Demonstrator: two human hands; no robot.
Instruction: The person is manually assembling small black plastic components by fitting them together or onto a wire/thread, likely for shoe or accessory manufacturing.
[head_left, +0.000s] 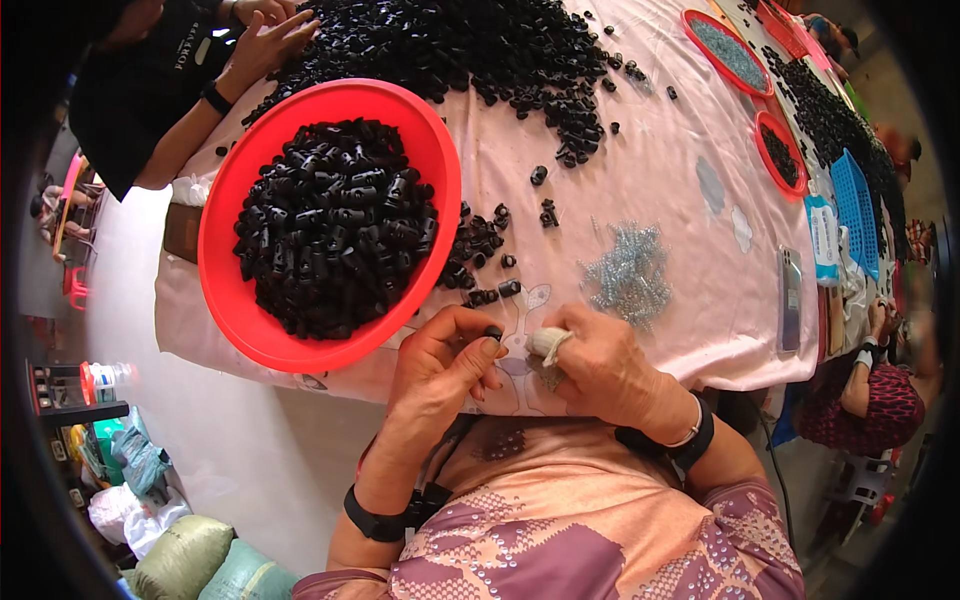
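My left hand [440, 365] is at the table's near edge, pinching a small black plastic part [493, 332] between thumb and forefinger. Just to its right, my right hand [620, 368] is closed, with a whitish wrap [548, 344] around one finger. Whatever its fingertips hold is hidden. Beyond the right hand lies a heap of small silvery metal springs [630, 275]. Past the left hand, loose black plastic parts [478, 240] are scattered on the cloth. A big red basin [432, 130], heaped with black cylindrical plastic parts [335, 230], stands to the left.
A pink cloth [690, 200] covers the table. A large mound of black parts [450, 45] spreads across the far side, near another person's hand [270, 45]. At right are a phone [790, 300], a blue basket [853, 215] and red trays [765, 85]. Sacks [185, 555] lie on the floor, lower left.
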